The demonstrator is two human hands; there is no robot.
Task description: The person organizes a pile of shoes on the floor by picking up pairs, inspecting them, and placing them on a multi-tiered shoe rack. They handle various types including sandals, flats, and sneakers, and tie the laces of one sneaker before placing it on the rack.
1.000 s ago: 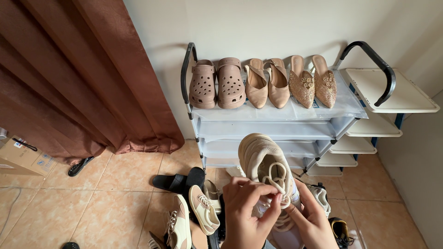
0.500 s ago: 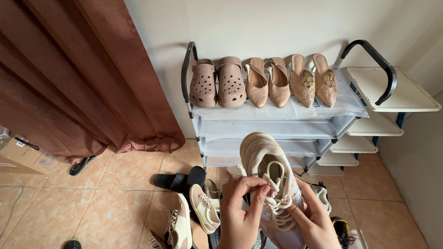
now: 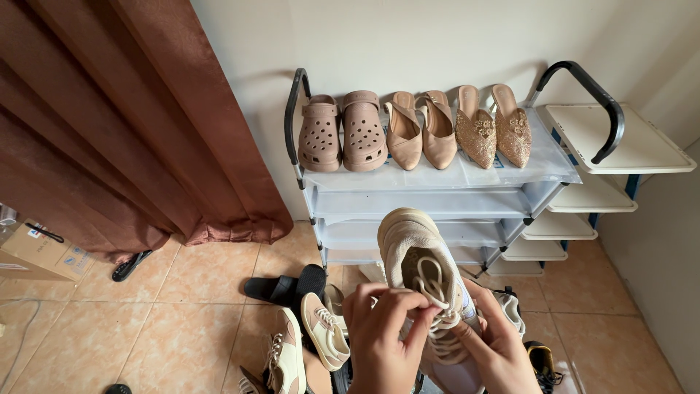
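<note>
Below the shoe rack (image 3: 437, 182), both hands keep pinching the sneaker (image 3: 412, 244) laces (image 3: 430, 288).

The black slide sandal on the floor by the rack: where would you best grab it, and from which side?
Probably the wide strap of the black slide sandal, from above. It lies flat on the tile floor with the strap arching upward, open on its left; the beige sneakers crowd its near side. Both hands are busy with the laces.

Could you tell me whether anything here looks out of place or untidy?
Yes: beige lace-up sneakers and black slide sandals lie jumbled on the tan tiled floor, while the grey shoe rack holds neat pairs only on top.
</note>
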